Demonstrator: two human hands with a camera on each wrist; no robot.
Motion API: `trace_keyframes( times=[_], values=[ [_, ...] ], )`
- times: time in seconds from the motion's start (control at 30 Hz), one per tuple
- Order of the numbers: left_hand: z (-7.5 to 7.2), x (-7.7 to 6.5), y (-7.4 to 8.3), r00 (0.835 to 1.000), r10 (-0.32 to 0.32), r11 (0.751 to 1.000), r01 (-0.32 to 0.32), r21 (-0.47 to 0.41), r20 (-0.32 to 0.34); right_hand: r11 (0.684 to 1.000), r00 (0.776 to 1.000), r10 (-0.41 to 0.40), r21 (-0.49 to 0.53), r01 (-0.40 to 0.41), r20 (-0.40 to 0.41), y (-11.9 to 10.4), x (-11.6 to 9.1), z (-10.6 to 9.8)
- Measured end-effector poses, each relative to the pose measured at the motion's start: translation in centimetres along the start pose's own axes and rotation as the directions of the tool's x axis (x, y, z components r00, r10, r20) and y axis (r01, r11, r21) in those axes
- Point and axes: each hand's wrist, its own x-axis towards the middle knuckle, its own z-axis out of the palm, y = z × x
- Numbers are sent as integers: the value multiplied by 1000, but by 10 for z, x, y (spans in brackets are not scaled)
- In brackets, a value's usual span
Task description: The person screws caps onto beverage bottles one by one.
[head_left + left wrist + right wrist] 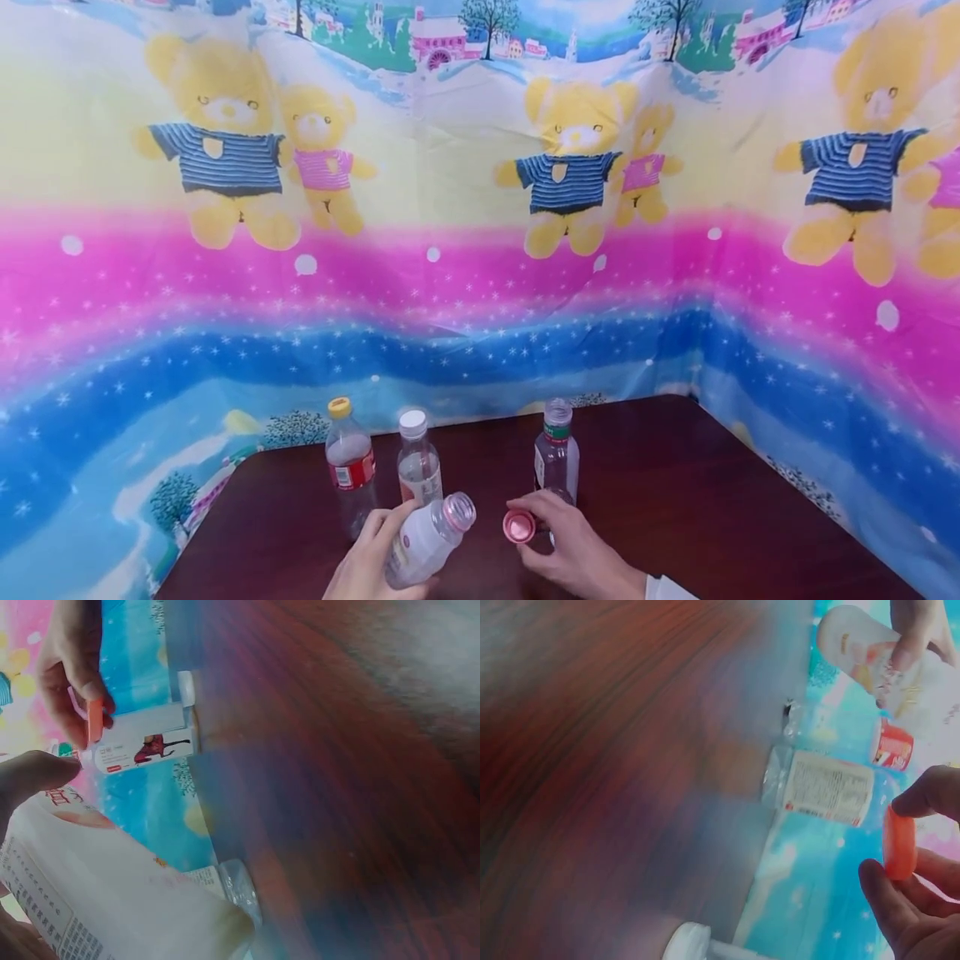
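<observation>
My left hand point(369, 554) grips an uncapped bottle point(422, 546) with a whitish printed label. The bottle leans to the right, its clear threaded mouth towards my right hand point(570, 542). That hand pinches an orange-red bottle cap point(519, 527) between thumb and fingers, a short gap away from the mouth. In the head view the cap's hollow inside faces me; the right wrist view shows the cap point(899, 844) edge-on between the fingertips. The left wrist view shows the label's print on the held bottle point(112, 877) close up.
On the dark wooden table point(675, 475) stand a yellow-capped bottle point(350, 454) with a red label and a white-capped bottle point(418, 458). Behind my right hand is a bottle point(557, 454) with a green neck band and no cap. A bear-patterned cloth point(465, 292) hangs behind the table.
</observation>
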Motion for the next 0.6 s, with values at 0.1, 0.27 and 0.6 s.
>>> trace_keyframes(
  times=[0.1,0.27,0.6],
  values=[
    [0,-2,-6,999,46,996,-48,80,20,997,997,-81,5,81,11,-5,2,2],
    [3,-3,-16,990,134,979,-140,151,49,978,980,-199,67,198,13,-10,5,7],
    [10,-4,-9,957,289,931,-281,232,-2,985,986,-166,53,165,12,-20,9,2]
  ],
)
